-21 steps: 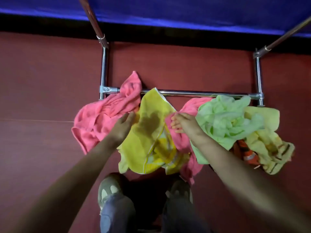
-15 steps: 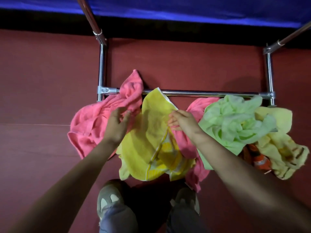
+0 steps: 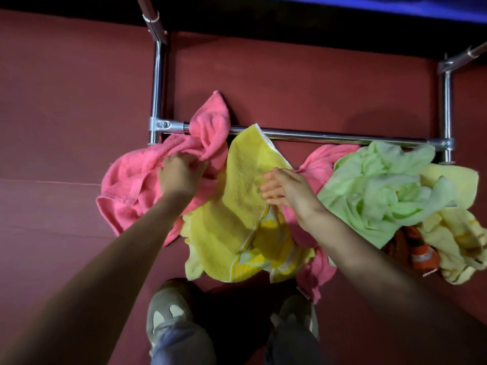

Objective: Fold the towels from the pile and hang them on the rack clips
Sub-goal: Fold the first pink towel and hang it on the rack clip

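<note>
Left hand (image 3: pixel 179 175) grip closed on pink towel (image 3: pixel 137 185); right hand (image 3: pixel 287 187) fingers loosely spread on yellow towel (image 3: pixel 237 206), gripping nothing. Both towels lie against rack bar (image 3: pixel 329 137).

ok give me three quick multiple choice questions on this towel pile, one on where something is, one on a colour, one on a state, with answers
1. Where does the left hand rest?
A. on the pink towel
B. on the green towel
C. on the metal bar

2. What colour is the towel directly between the two hands?
A. orange
B. yellow
C. blue

3. How do the towels lie?
A. folded in a neat stack
B. crumpled in a loose heap
C. rolled into tubes

Answers:
1. A, its fingers dig into pink cloth at the left of the pile.
2. B, the yellow towel spreads between the left hand and the right hand.
3. B, every towel is bunched and wrinkled on the floor in front of the bar, none folded.
</note>
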